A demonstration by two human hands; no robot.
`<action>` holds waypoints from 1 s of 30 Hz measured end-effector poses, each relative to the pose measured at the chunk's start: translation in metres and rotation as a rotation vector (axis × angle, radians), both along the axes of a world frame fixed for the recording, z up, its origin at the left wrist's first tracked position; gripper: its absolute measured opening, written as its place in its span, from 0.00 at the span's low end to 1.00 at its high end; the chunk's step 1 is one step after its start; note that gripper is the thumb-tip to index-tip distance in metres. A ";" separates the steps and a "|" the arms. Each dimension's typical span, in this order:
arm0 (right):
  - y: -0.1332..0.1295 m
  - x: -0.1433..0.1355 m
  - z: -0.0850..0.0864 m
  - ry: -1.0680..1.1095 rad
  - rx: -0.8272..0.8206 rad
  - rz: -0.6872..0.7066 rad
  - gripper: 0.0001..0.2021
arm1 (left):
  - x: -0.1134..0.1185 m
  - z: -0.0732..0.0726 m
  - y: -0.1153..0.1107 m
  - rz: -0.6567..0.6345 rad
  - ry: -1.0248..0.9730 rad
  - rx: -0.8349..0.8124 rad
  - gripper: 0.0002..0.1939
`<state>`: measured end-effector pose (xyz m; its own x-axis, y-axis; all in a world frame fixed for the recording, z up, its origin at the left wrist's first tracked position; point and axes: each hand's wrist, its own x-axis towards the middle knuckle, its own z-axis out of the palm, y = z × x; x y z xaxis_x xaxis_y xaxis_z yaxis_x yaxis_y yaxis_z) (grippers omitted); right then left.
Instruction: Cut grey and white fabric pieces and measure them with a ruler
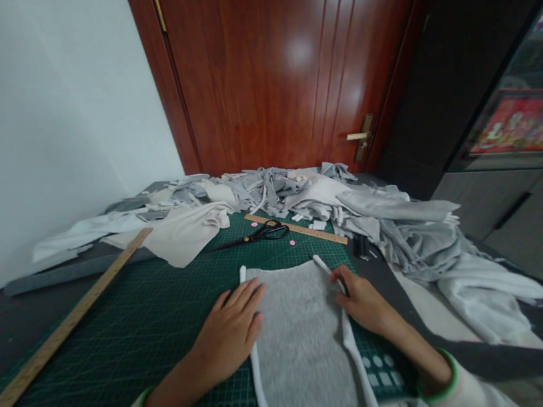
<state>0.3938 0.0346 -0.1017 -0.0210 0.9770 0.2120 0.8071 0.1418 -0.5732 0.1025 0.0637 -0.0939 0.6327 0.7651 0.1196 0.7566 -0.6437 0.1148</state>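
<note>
A fuzzy grey fabric piece [297, 334] with white edges lies flat at the lower centre of the frame. Its near end hangs over the front edge, its far end curving slightly.

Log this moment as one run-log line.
left hand flat on grey fuzzy fabric panel | right hand at panel's right edge | green cutting mat beneath | black scissors beyond

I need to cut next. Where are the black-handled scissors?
In the head view, the black-handled scissors lie on the green cutting mat, beyond both hands, just left of the short wooden ruler near the grey fabric pile.
</note>
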 end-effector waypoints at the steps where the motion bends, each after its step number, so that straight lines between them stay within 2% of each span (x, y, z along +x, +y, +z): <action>1: 0.001 0.001 0.000 -0.009 0.003 -0.007 0.14 | -0.004 0.000 -0.001 -0.002 -0.010 0.017 0.26; 5: 0.007 0.004 0.002 -0.052 -0.003 -0.039 0.15 | -0.013 0.002 -0.004 0.010 -0.039 0.024 0.27; 16: 0.020 0.009 0.001 -0.194 0.008 -0.153 0.16 | -0.017 0.015 -0.010 0.069 -0.083 -0.133 0.37; 21: 0.016 0.008 0.005 -0.261 0.005 -0.148 0.15 | -0.024 0.016 -0.013 0.101 -0.129 -0.269 0.39; 25: 0.009 0.004 0.009 -0.358 0.006 -0.159 0.15 | -0.027 0.016 -0.013 0.112 -0.223 -0.317 0.38; 30: -0.012 -0.017 0.030 -0.510 -0.028 -0.134 0.14 | -0.021 0.016 -0.017 0.157 -0.246 -0.312 0.36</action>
<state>0.3765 0.0224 -0.0713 0.0105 0.9834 0.1812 0.9944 0.0088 -0.1054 0.0816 0.0465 -0.0782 0.4874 0.8732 0.0003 0.7681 -0.4289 0.4755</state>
